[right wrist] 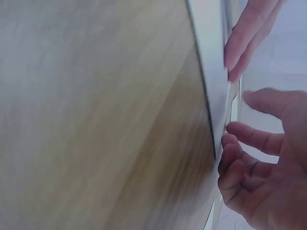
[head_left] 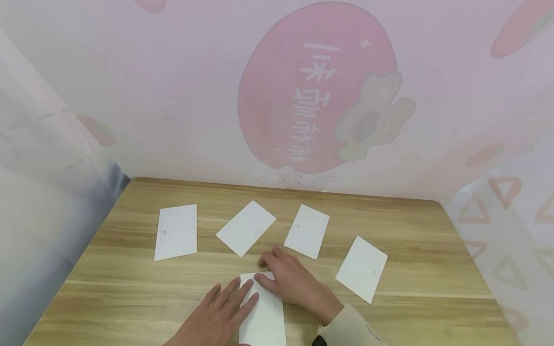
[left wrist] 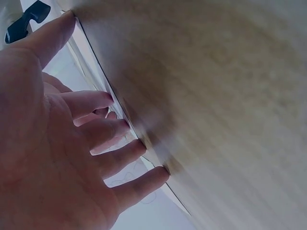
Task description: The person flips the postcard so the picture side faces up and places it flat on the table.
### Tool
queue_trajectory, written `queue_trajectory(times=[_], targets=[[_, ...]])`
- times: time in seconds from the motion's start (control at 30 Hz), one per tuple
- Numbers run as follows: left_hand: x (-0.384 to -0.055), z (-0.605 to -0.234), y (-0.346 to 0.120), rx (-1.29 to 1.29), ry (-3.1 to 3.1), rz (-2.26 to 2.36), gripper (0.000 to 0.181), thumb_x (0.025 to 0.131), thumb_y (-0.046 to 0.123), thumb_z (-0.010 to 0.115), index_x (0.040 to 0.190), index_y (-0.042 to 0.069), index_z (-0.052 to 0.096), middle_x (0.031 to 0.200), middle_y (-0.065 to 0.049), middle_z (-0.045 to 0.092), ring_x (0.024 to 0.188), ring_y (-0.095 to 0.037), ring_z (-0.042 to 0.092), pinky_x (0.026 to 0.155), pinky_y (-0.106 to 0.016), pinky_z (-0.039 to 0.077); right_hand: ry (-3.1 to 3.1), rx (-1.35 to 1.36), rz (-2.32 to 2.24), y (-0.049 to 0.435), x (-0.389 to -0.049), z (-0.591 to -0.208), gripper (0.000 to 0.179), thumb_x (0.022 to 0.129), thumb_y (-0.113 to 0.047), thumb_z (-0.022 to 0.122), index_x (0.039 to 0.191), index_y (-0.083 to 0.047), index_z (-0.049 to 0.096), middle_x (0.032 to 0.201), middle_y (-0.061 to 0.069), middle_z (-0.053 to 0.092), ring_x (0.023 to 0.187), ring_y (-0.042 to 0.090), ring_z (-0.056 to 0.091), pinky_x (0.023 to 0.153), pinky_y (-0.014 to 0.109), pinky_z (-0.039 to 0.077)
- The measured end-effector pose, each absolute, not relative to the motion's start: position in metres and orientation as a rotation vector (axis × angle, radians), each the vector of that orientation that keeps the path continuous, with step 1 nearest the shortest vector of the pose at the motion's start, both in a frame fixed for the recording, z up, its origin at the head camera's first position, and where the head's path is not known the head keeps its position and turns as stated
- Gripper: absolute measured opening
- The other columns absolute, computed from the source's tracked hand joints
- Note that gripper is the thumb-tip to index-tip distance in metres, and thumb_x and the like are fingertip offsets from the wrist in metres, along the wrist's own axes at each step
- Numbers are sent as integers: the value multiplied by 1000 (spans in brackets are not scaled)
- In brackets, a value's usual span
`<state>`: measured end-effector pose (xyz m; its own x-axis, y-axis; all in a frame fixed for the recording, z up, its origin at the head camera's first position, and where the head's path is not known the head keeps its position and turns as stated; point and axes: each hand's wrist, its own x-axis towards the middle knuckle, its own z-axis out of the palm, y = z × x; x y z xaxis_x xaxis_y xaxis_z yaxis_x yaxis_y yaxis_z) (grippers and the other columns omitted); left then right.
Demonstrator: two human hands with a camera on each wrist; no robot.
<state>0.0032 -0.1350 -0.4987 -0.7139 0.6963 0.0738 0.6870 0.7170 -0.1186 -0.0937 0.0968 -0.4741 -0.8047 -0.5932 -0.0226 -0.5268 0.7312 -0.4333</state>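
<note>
A white postcard-like card lies flat on the wooden table at the near middle, with small print near its right edge. My left hand rests on its left side, fingers spread and nearly straight, the fingertips touching the card. Across its far edge reaches my right hand, the thumb over the card and the index finger beyond the edge. In the right wrist view the right hand has its thumb apart from the index finger and the other fingers bent, with nothing seen between them.
Farther back lie several more white cards: one at far left with a printed stamp box, two turned at angles, and another card to the right of my right hand. A printed curtain hangs behind the wooden table.
</note>
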Motion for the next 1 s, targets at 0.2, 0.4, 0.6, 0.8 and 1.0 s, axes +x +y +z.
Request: queue_trajectory(times=[0.2,0.4,0.6,0.8,1.0], targets=[[3,-498,-134,-1124,-2834,101,95,99,90,34,159,19,55,166,-8,54,149,-32,56,109,-52,56,2807,-933,-634,96,-93,-472,19,106,-32,71,107,-13,72,94,-5,67,86,6,58,82,26,54],[4,-497,-135,-1112,-2838,101,99,96,93,33,158,19,56,165,-8,56,149,-31,56,109,-52,56,2931,-934,-487,95,-91,-466,22,105,-33,70,94,-14,71,89,-6,64,84,10,60,85,31,58],[4,-498,-136,-1105,-2842,104,102,95,95,32,158,19,55,165,-7,55,150,-31,56,110,-52,56,2968,-920,-427,89,-88,-464,26,104,-34,71,89,-13,71,87,-3,66,85,14,64,87,35,61],[3,-502,-135,-1099,-2785,105,102,94,95,32,158,19,56,164,-6,57,148,-30,57,108,-50,57,2972,-847,-382,86,-85,-465,26,104,-37,71,93,-14,66,90,0,62,90,18,64,76,32,58],[3,-506,-136,-1091,-2684,103,104,92,97,33,154,17,58,160,-6,60,145,-29,60,104,-49,58,2939,-790,-443,86,-86,-468,26,104,-36,72,92,-14,65,91,0,59,84,15,60,68,27,53]])
